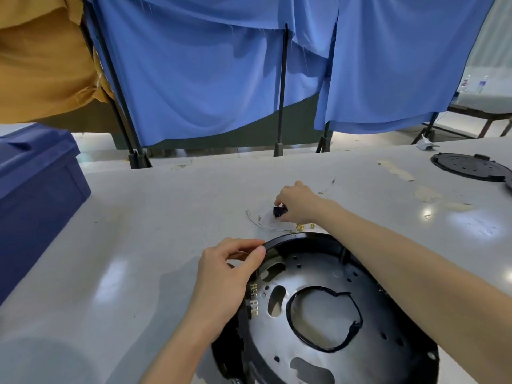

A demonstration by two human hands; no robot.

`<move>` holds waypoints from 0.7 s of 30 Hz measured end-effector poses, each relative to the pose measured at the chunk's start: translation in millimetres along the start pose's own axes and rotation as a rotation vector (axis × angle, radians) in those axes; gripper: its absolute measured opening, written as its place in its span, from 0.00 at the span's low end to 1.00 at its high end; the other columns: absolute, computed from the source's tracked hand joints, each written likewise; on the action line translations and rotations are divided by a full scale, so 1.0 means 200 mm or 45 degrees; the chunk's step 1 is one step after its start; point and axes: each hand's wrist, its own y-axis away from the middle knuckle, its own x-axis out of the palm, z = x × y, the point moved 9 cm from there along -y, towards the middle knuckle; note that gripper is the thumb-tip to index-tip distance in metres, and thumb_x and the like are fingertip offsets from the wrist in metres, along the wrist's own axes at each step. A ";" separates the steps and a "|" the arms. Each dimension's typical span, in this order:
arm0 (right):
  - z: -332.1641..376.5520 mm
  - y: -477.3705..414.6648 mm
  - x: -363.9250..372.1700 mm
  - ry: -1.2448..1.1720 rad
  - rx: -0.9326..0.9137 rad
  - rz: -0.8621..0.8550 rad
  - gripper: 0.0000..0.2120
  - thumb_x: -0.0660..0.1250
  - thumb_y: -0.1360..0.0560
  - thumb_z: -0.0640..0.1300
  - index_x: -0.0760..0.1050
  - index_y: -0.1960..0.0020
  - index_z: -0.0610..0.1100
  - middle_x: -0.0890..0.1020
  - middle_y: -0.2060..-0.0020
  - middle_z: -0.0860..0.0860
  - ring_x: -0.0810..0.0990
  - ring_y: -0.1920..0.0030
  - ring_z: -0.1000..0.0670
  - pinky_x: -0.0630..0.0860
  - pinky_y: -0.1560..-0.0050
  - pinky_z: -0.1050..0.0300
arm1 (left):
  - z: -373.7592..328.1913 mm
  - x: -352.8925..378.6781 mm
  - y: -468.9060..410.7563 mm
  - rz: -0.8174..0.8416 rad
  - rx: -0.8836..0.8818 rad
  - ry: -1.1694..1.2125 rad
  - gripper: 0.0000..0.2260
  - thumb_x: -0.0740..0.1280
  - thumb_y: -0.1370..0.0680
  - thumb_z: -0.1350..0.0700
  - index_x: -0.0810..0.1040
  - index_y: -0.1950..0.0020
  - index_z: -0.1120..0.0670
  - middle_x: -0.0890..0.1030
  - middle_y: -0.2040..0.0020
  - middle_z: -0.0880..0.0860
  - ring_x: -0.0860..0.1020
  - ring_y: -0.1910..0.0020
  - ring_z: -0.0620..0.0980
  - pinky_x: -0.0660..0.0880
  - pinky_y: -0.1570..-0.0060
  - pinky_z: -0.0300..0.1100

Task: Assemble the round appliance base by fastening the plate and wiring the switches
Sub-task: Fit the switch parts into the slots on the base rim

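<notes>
The base [279, 241] rim is glossy black plastic. The plate [318, 268] inside it is bare metal with a dull brushed sheen. The surface [138, 217] is smooth, pale and glossy, scuffed at far right. The far cloth [194, 79] is matt blue weave, frayed at its edges. The left bin [36, 176] is matt blue plastic.

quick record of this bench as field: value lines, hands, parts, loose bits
left hand: grips rim of round base
right hand: pinches black switch on the table
base inside: metal plate
loose bits: white wires, brass terminals beyond the base
elsewhere: blue crate left, black lid far right
</notes>
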 end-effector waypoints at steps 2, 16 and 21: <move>0.01 -0.01 0.00 0.019 -0.025 -0.055 0.17 0.65 0.22 0.45 0.74 0.35 0.42 0.76 0.41 0.44 0.68 0.41 0.40 0.66 0.43 0.52 | 0.01 0.00 0.01 0.006 -0.004 0.012 0.06 0.73 0.26 0.54 0.86 0.57 0.42 0.84 0.57 0.43 0.81 0.55 0.41 0.75 0.54 0.36; 0.04 0.20 -0.26 -0.819 -0.013 -0.210 0.15 0.71 0.31 0.30 0.75 0.47 0.41 0.79 0.53 0.43 0.77 0.60 0.46 0.77 0.62 0.53 | -0.01 -0.01 0.03 -0.047 -0.012 0.059 0.04 0.72 0.25 0.52 0.85 0.56 0.43 0.84 0.57 0.43 0.82 0.55 0.41 0.76 0.56 0.33; 0.28 0.52 -0.45 -1.188 -0.184 -0.287 0.18 0.78 0.37 0.32 0.78 0.50 0.40 0.82 0.57 0.43 0.82 0.66 0.45 0.80 0.60 0.51 | -0.11 -0.05 0.07 -0.135 0.117 0.147 0.12 0.69 0.29 0.43 0.82 0.46 0.40 0.85 0.55 0.43 0.83 0.53 0.41 0.76 0.53 0.34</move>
